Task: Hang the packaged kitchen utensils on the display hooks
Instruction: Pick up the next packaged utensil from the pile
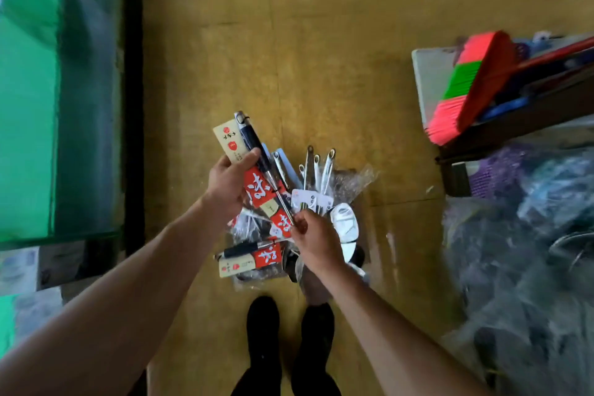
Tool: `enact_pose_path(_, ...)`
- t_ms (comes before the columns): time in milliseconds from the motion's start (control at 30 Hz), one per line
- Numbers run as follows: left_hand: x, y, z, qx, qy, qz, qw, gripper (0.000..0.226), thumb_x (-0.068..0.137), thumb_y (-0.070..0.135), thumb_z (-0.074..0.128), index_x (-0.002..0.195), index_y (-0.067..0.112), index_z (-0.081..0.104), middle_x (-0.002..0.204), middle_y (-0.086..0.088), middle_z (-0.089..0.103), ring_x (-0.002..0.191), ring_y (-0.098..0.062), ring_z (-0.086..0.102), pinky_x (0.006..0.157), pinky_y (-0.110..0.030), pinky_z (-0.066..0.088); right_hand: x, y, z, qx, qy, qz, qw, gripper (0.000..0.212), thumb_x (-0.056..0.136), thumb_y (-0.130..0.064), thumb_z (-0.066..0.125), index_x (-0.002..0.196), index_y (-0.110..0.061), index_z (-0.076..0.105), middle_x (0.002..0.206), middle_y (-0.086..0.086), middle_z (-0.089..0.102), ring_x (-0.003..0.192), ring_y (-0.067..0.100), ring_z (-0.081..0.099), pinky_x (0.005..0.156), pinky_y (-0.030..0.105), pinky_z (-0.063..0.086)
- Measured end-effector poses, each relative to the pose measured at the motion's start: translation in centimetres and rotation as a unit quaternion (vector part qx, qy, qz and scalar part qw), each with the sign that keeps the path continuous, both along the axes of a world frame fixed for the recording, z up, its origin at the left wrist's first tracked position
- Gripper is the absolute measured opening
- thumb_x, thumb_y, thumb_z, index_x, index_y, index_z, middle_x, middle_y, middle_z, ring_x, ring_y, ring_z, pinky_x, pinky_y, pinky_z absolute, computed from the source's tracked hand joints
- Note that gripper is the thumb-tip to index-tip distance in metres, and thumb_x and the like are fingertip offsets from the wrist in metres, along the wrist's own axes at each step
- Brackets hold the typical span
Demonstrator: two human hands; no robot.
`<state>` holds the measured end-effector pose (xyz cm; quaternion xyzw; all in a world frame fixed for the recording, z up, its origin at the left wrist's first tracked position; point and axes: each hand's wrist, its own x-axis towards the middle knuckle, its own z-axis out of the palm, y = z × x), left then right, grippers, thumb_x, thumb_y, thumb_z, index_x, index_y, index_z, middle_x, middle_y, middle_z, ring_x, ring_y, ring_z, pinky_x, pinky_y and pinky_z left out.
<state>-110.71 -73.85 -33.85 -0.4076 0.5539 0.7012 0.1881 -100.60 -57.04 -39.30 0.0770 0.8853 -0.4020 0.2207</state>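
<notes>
So the left hand (229, 182) is wrapped around a packaged utensil (257, 170) with a black handle, a thin steel shaft and a tan-and-red cardboard backing. The thumb lies across the front of the card, and the utensil is held up over the floor with its hanging-loop end pointing away from the person. The right hand (316, 243) has its fingers (300, 225) pinched together on the lower end of that same steel shaft, right by the bottom red bit of the card. Underneath, on the yellowish-brown floor (321, 58), there's a messy pile of more utensils. Another tan-and-red carded one (252, 259) lies nearly sideways, and a bunch of plain steel handles (316, 170) fans out of crinkly clear plastic wrap (353, 180). A shiny rounded steel head (344, 225) sits just beside the right hand. The person's two black shoes (263, 328) are near the pile. Off to the right, a broom with pink, green and orange bristles (466, 87) lies on a white shelf (430, 74), and green netting (29, 106) fills the left side.
</notes>
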Motion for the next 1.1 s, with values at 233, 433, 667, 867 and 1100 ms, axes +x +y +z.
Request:
enact_pose_path(233,-5.3,8.2,11.4,-0.033,0.141,-0.184,0.972,0.015,0.096,0.024,0.065,0.092,0.012,0.073,0.091,-0.017,0.071,0.080,-0.031,0.065,0.077,-0.051,0.055,-2.1,3.8,11.0,-0.197,0.012,-0.193,0.961,0.012,0.096,-0.016,0.063,0.098,-0.007,0.071,0.076,-0.001,0.072,0.066,-0.003,0.064,0.065,0.016,0.048)
enact_pose_path(433,-5.0,16.7,18.0,-0.050,0.238,-0.258,0.935,0.045,0.092,0.039,0.063,0.086,-0.005,0.064,0.078,-0.007,0.060,0.071,-0.019,0.051,0.062,-0.032,0.038,-0.7,6.7,17.4,-0.206,0.091,-0.319,0.921,0.018,0.099,-0.019,0.058,0.091,-0.013,0.073,0.068,-0.003,0.068,0.056,-0.002,0.056,0.055,0.020,0.043)
enact_pose_path(667,-0.4,24.7,22.5,-0.021,0.226,-0.359,0.905,0.026,0.100,0.028,0.059,0.092,0.008,0.072,0.082,-0.010,0.065,0.073,-0.023,0.056,0.062,-0.029,0.043,4.9,12.2,21.4,-0.133,0.120,-0.421,0.889,0.015,0.088,-0.040,0.064,0.076,-0.035,0.072,0.065,-0.007,0.071,0.061,0.011,0.068,0.051,0.032,0.050)
enact_pose_path(867,8.1,33.2,24.4,0.037,0.228,-0.444,0.866,0.019,0.102,0.025,0.055,0.098,0.020,0.073,0.103,-0.009,0.074,0.098,-0.031,0.068,0.092,-0.044,0.053,13.5,18.2,22.9,-0.157,0.159,-0.515,0.828,0.012,0.094,-0.009,0.064,0.088,-0.013,0.074,0.065,-0.008,0.069,0.059,-0.001,0.066,0.056,0.012,0.047)
enact_pose_path(1100,24.0,43.3,24.9,0.061,0.205,-0.568,0.794,0.019,0.098,0.033,0.060,0.105,0.021,0.072,0.093,-0.004,0.077,0.085,-0.024,0.073,0.084,-0.042,0.059,29.7,23.7,22.6,-0.179,0.226,-0.627,0.724,0.018,0.092,-0.003,0.065,0.075,-0.008,0.069,0.061,0.007,0.061,0.056,0.013,0.059,0.052,0.022,0.046)
